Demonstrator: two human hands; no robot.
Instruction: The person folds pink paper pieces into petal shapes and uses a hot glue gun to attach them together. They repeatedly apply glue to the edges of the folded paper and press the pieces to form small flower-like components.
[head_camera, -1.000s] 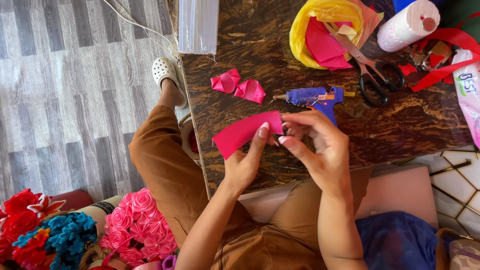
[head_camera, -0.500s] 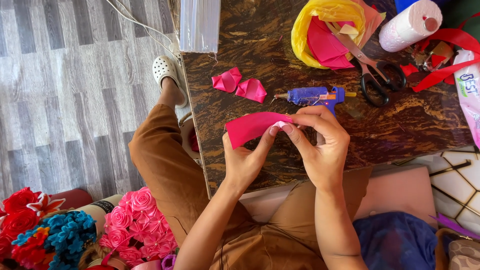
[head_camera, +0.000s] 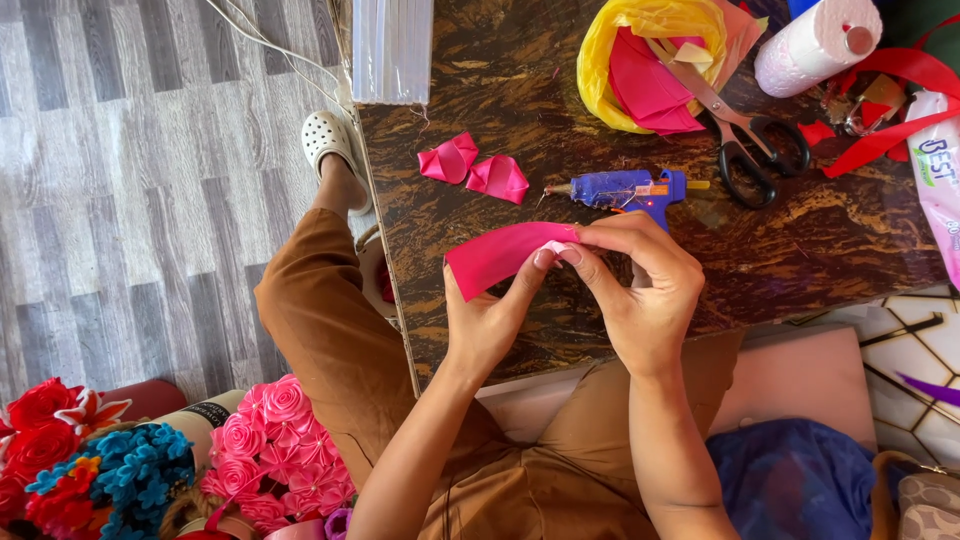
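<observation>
Ribbon (head_camera: 495, 257) now flatter, lengthwise left-right

Both hands, left (head_camera: 487, 322) and right (head_camera: 645, 297), pinch a pink ribbon (head_camera: 497, 256) just below the glue gun (head_camera: 625, 188) on the counter (head_camera: 800, 240); scissors (head_camera: 745, 135) lie right of the gun.

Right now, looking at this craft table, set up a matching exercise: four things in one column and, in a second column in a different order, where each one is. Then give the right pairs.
Things:
1. pink ribbon strip
2. blue glue gun
3. scissors
4. two folded pink petals

Places:
A. lying on the table's far side, partly over the yellow bag
B. held between the left hand and the right hand
C. on the table, just beyond the right hand
D. side by side on the table, near its left edge

Pairs: 1-B, 2-C, 3-A, 4-D
</observation>
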